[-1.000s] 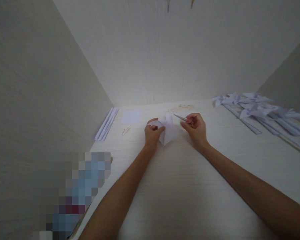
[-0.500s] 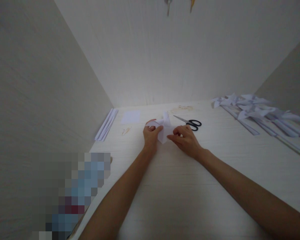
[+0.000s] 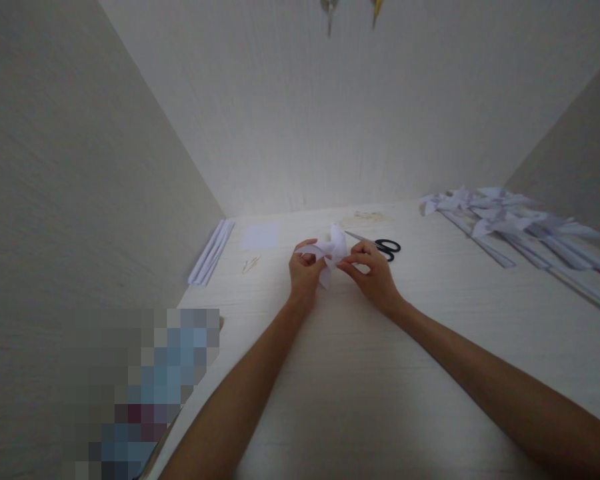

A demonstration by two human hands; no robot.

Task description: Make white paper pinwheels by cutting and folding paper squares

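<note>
Both hands are working at the middle of the surface (image 3: pixel 360 373), toward its far edge. Left hand (image 3: pixel 305 270) is pinching a white paper piece (image 3: pixel 330 252) from its left side, fingers closed on a curled flap. Right hand (image 3: pixel 373 270) is gripping the same paper from the right, thumb and forefinger closed on a fold near its centre, the other fingers curling under. That paper is being held just above the surface between the two hands, with flaps bending up and inward like an unfinished pinwheel.

Black-handled scissors (image 3: pixel 380 245) are lying just behind the right hand, blades pointing left toward the paper. A small white paper square (image 3: pixel 261 235) is lying flat near the far left corner, and a few thin wooden sticks (image 3: pixel 251 265) are resting just in front of it. Folded white paper strips (image 3: pixel 211 251) are lying along the left edge against the side wall. Finished paper pinwheels (image 3: pixel 500 217) on long stems are lying in a pile along the right edge, well apart from the hands.
</note>
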